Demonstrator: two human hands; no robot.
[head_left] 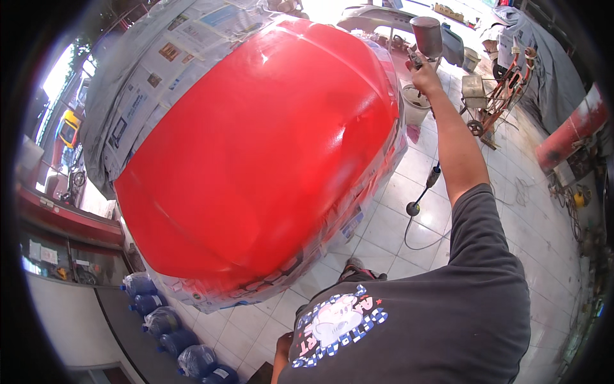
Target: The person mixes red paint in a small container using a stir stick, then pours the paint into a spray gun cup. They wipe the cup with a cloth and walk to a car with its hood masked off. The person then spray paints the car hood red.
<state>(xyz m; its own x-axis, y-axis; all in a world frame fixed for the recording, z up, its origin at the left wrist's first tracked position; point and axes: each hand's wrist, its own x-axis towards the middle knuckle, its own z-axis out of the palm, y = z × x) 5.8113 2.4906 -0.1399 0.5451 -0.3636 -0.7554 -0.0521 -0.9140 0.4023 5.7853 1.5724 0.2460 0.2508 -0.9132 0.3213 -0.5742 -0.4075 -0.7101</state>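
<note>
A glossy red car hood (256, 147) takes up the middle of the head view, with paper sheeting (144, 105) masking the car around it. My right arm reaches out past the hood's far right corner. In my right hand (425, 78) is a paint spray gun (427, 37), its grey cup on top and its hose hanging down. The fingers are wrapped round its handle, level with the hood's right edge. My left hand (283, 345) hangs low beside my body, partly covered by my shirt; its fingers are too hidden to read.
Blue water bottles (179, 342) stand in a row at lower left. An air hose with a round fitting (412, 208) hangs over the tiled floor (425, 256). At right are a white bucket (416, 105), a hand cart (505, 89) and a red cylinder (572, 137).
</note>
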